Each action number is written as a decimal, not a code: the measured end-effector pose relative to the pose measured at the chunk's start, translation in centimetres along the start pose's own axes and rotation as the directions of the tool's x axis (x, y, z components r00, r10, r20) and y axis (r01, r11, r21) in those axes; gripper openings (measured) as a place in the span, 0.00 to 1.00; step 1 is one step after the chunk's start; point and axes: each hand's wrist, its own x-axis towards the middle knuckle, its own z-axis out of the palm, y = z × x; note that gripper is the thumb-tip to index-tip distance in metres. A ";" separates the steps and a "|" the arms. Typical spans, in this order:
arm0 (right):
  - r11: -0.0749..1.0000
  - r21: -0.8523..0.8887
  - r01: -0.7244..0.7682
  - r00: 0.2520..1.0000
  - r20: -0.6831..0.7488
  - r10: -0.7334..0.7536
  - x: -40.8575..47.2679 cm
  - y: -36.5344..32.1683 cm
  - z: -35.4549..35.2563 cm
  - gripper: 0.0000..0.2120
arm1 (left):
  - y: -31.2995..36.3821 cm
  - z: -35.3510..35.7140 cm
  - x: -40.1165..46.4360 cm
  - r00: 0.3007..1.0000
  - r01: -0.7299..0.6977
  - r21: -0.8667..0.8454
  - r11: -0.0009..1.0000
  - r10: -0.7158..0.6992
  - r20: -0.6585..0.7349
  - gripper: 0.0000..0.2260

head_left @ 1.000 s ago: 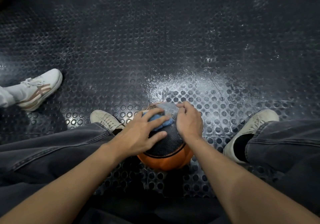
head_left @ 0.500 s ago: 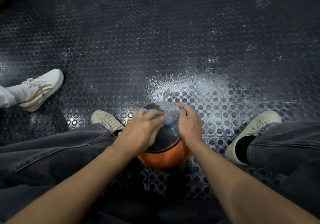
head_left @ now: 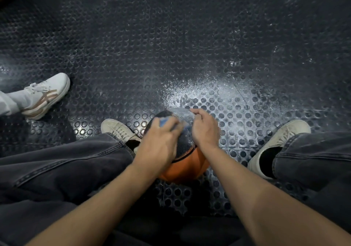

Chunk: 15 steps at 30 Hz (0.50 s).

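My left hand (head_left: 159, 143) curls over a small blue cleaning pad (head_left: 164, 122) and presses it onto the round orange-and-black rubber basketball (head_left: 187, 163) under both palms; its fingers are blurred. Just beside it, my right hand (head_left: 205, 129) grips the ball's top with bent fingers. My left beige canvas sneaker (head_left: 117, 130) sits close outside the left hand, my right beige canvas sneaker (head_left: 281, 141) well off to the right. Beyond my fingertips, white powdery residue (head_left: 209, 91) covers the black studded rubber floor (head_left: 171, 46). Far left lies another person's white sneaker with brown stripes (head_left: 45, 95).
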 end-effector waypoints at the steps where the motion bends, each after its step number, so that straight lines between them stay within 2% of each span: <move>1: 1.000 0.002 -0.002 1.000 -0.003 0.002 0.1 0.1 -0.2 0.16 | 0.6 0.1 -1.0 0.989 -0.144 0.024 0.989 0.143 0.036 0.17; 3: 1.000 0.013 0.006 1.000 0.011 -0.006 -0.1 0.5 -0.7 0.16 | 0.2 -0.3 -1.9 0.926 -0.370 0.076 0.926 0.362 0.104 0.18; 4: 1.000 0.023 0.013 0.999 0.029 -0.013 0.0 0.6 -0.8 0.16 | -0.5 -0.7 -1.3 0.914 -0.397 0.095 0.913 0.384 0.130 0.18; 5: 1.000 0.028 0.014 0.999 0.047 -0.015 0.0 0.7 -0.8 0.16 | -1.0 -1.0 -0.4 0.927 -0.363 0.098 0.926 0.350 0.132 0.18; 8: 1.000 0.020 0.011 0.998 0.059 -0.012 0.1 0.3 -0.5 0.16 | -1.7 -1.6 1.6 0.989 -0.148 0.100 0.984 0.147 0.022 0.17; 10: 1.000 -0.004 0.015 0.999 0.044 -0.014 0.2 0.1 -0.5 0.17 | -0.8 -1.1 0.8 0.979 -0.197 0.045 0.979 0.194 0.055 0.16; 13: 0.999 0.002 0.038 0.999 0.024 -0.038 0.3 0.9 -0.5 0.18 | 0.1 -1.5 -0.8 0.895 -0.422 0.038 0.906 0.409 0.178 0.17; 15: 0.999 0.003 0.033 0.999 0.036 -0.033 0.2 0.9 -0.4 0.18 | -0.7 -1.9 0.2 0.922 -0.363 0.059 0.930 0.350 0.162 0.15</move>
